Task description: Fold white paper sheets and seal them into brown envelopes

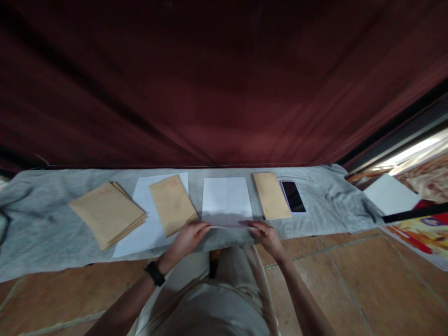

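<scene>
A white sheet of paper [227, 198] lies in the middle of a grey cloth [42, 224]. My left hand [189, 237] pinches its near left corner, and my right hand [266, 234] pinches its near right corner; the near edge is lifted slightly. A black band is on my left wrist. Left of the sheet a brown envelope [172, 204] rests on more white paper [143, 228]. Another brown envelope [271, 195] lies just right of the sheet.
A stack of brown envelopes [107, 213] sits at the left. A dark phone [293, 196] lies right of the envelope. Dark red curtain [210, 84] hangs behind. Tiled floor [350, 280] is below; papers and a colourful printed board [420, 233] are at the right.
</scene>
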A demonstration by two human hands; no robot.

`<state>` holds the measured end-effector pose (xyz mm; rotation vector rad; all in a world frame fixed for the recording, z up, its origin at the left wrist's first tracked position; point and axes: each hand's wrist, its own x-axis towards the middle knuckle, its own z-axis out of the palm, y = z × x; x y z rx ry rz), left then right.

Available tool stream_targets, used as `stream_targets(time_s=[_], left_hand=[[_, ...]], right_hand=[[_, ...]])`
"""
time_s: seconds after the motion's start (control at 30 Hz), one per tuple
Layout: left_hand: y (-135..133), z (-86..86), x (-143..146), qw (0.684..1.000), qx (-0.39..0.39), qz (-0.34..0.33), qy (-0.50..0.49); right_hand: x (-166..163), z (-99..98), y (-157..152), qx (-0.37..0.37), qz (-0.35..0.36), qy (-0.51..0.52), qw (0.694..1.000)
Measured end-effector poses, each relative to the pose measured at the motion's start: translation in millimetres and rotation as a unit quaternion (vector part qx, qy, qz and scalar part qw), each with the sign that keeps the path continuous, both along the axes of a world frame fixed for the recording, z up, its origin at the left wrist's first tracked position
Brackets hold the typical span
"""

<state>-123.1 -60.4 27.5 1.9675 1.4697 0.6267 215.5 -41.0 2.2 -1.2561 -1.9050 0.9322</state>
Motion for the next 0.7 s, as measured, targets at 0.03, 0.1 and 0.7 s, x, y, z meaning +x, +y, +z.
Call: stream_targets(time_s=[0.03, 0.1, 0.7], left_hand=[[2.9, 2.6, 0.5, 0.999, -0.009, 0.028, -0.012], [8.6, 6.7, 1.2, 0.996, -0.027, 0.076, -0.039], [59.7, 36.3, 19.0, 0.955, -0.08, 0.229, 0.172]], right_hand=[[-1.4, 4.0, 2.1, -0.017, -0.015, 0.003, 1.0], [-4.9, 10.0, 6.4, -0.039, -0.045, 0.003, 0.998], [-45.3, 6.8, 54.3, -0.034, -0.185, -0.095, 0.977]])
